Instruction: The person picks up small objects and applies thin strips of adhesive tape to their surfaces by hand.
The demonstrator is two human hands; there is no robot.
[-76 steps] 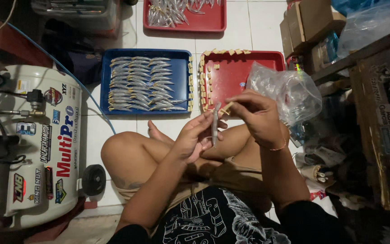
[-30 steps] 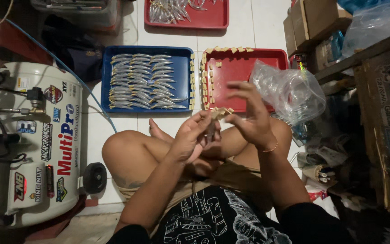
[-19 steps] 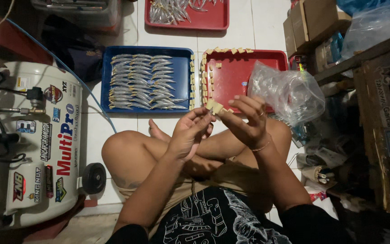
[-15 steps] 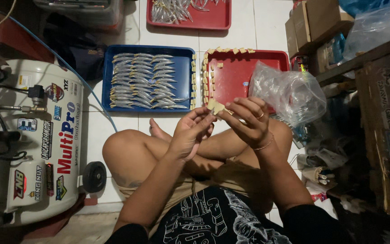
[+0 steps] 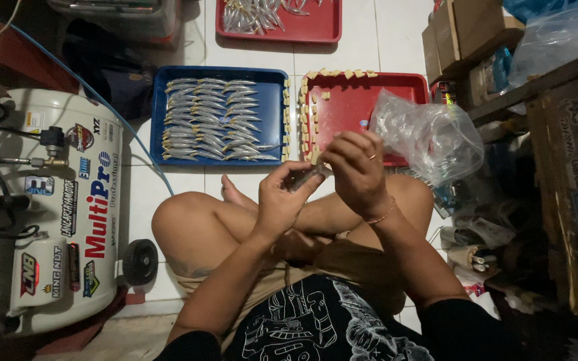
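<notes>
My left hand and my right hand meet above my crossed legs, both pinching one small silver fish-shaped lure held between their fingertips. Just beyond the hands lies a red tray edged with several small tan blocks. To its left a blue tray holds rows of several silver lures. A crumpled clear plastic bag rests on the red tray's right side.
A white air compressor with a blue hose stands on the left. Another red tray with lures lies at the top. Cardboard boxes and cluttered shelves line the right side. White floor tiles show between the trays.
The lure was held upright between my hands; now it lies tilted nearly flat. Both hands have shifted up slightly toward the red tray, the right hand closing over the lure's end.
</notes>
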